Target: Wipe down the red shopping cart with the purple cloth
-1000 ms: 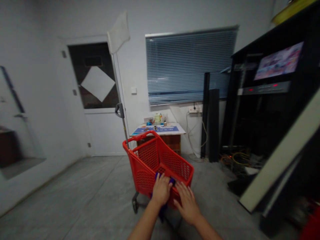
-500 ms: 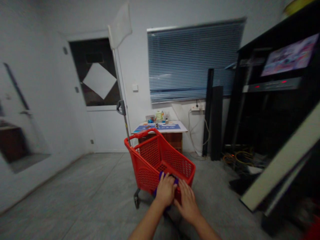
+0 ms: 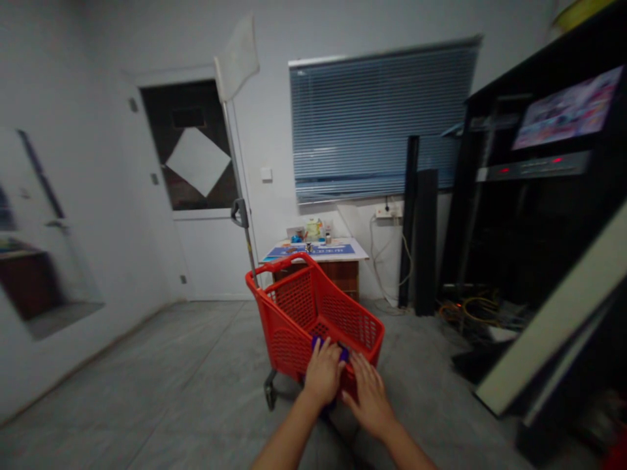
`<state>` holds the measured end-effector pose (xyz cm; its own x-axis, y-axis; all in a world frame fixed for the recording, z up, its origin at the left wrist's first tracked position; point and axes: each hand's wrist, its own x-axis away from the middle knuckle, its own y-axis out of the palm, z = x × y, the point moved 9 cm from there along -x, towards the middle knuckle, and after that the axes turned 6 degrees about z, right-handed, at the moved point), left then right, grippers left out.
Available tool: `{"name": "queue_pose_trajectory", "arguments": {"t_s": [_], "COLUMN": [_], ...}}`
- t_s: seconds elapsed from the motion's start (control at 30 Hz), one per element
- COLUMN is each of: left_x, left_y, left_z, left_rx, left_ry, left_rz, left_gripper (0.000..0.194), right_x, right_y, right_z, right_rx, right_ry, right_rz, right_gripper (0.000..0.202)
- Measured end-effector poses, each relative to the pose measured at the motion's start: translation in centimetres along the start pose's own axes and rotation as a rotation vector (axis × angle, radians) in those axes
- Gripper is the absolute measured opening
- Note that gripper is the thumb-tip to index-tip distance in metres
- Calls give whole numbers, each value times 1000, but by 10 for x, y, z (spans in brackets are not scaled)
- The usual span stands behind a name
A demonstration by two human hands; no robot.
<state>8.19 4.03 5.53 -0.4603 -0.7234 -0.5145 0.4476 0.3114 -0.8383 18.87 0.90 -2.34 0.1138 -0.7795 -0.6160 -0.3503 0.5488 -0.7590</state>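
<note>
A small red plastic shopping cart (image 3: 304, 313) stands on the grey floor in front of me, its basket empty as far as I can see. My left hand (image 3: 323, 375) is closed around the cart's blue handle (image 3: 343, 353) at the near end. My right hand (image 3: 371, 395) lies on the same handle just to the right, fingers spread over it. A thin pole with a white flag (image 3: 238, 59) rises from the cart's far left corner.
A low table (image 3: 318, 251) with small items stands against the far wall under a blue blind (image 3: 382, 117). A white door (image 3: 196, 196) is at the back left. Black shelving with a screen (image 3: 563, 117), cables and a leaning board (image 3: 553, 313) fill the right side.
The view and the cart have shifted slightly; both hands stay on the handle, and the cart sits a little further right and forward than a second ago.
</note>
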Motion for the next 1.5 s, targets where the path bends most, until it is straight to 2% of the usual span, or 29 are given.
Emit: {"name": "queue_pose_trajectory", "arguments": {"t_s": [0.23,0.43,0.5,0.6,0.63,0.7,0.8,1.0,1.13,1.4,1.5], "left_x": [-4,6,10,16,18,22,28,31,30,31,37], "left_y": [-4,-7,-10,-17,-19,-22,-23,-21,-22,-27,-26], "left_z": [-10,-28,-35,-47,-50,-57,-64,-67,-68,-83,-79], "left_rx": [30,87,110,154,165,176,169,134,131,107,58], "left_ry": [23,70,92,106,103,90,73,99,109,34,-15], "left_rz": [-29,-54,-82,-121,-126,-121,-88,-46,-57,-17,25], "left_gripper": [36,35,36,36,36,37,36,33,33,35,37], "right_x": [5,9,4,-10,-16,-27,-31,-15,-12,-6,-6], "right_y": [-5,-1,-4,-12,-16,-19,-14,3,3,3,6], "right_z": [-2,-17,-23,-32,-30,-16,-11,-8,-9,-33,-43], "right_rx": [10,-3,-30,-105,-115,-94,-94,-59,-64,-61,-59], "right_ry": [65,67,14,-144,-151,-69,-52,26,36,0,-40], "right_rz": [-12,-70,-132,-251,-271,-281,-247,-112,-104,-133,-99], "right_gripper": [66,65,64,55,53,51,51,56,55,66,72]}}
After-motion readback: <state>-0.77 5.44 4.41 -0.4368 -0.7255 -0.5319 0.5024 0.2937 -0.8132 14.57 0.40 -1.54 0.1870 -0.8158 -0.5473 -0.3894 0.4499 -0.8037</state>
